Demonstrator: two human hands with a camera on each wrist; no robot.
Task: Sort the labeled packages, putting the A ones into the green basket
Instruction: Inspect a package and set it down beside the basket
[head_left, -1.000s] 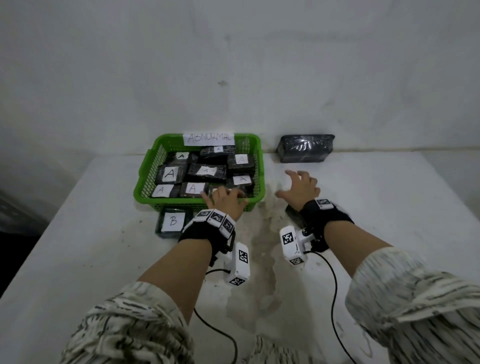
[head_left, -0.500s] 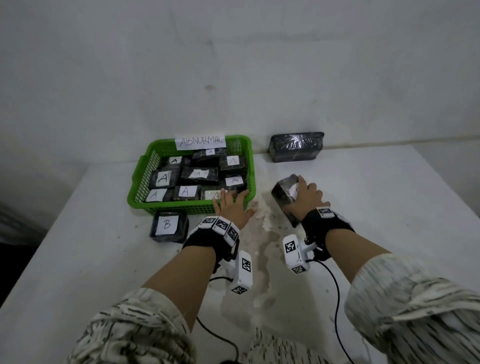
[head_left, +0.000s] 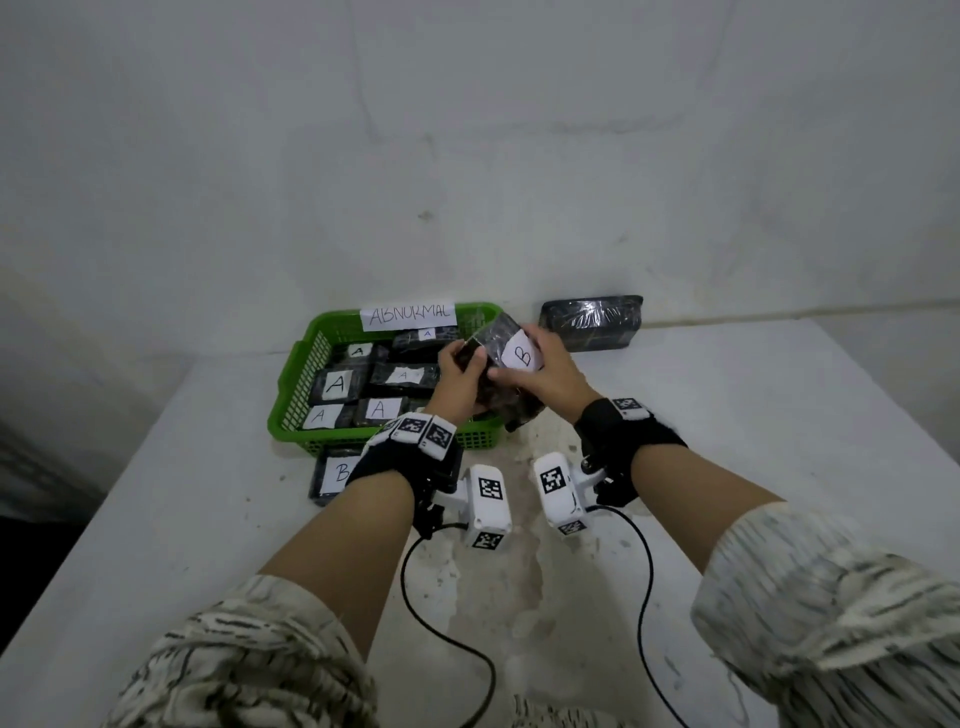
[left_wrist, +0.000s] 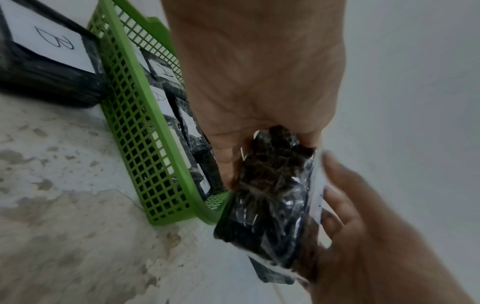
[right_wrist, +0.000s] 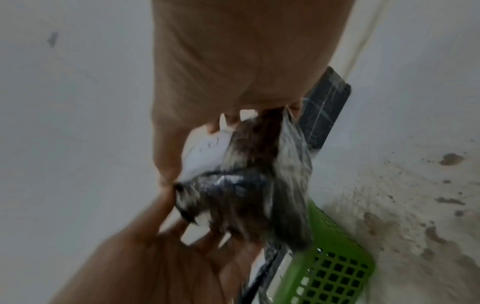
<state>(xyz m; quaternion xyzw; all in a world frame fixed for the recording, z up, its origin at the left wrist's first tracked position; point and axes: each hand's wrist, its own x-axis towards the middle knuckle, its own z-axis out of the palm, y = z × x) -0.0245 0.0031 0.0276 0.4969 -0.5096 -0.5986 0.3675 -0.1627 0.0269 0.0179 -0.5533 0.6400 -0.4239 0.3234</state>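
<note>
Both hands hold one black wrapped package (head_left: 501, 364) with a white label marked B, lifted over the right end of the green basket (head_left: 296, 410). My left hand (head_left: 460, 371) grips its left side and my right hand (head_left: 540, 376) grips its right side, thumb on the label. In the left wrist view the package (left_wrist: 270, 197) sits between the left palm and the right hand's fingers (left_wrist: 337, 197). In the right wrist view the package (right_wrist: 249, 185) is blurred. The basket holds several black packages labeled A (head_left: 335, 384) and bears a paper sign reading ABNORMAL (head_left: 410, 314).
A black package labeled B (head_left: 332, 475) lies on the white table just in front of the basket. A larger black wrapped bundle (head_left: 592, 321) lies against the back wall, right of the basket. The tabletop (head_left: 498, 582) between my forearms is stained and chipped.
The right hand lifted a package off the table and carried it up and left toward the basket. The left hand rose from the basket's front edge and took hold of it too, label B now facing up.
</note>
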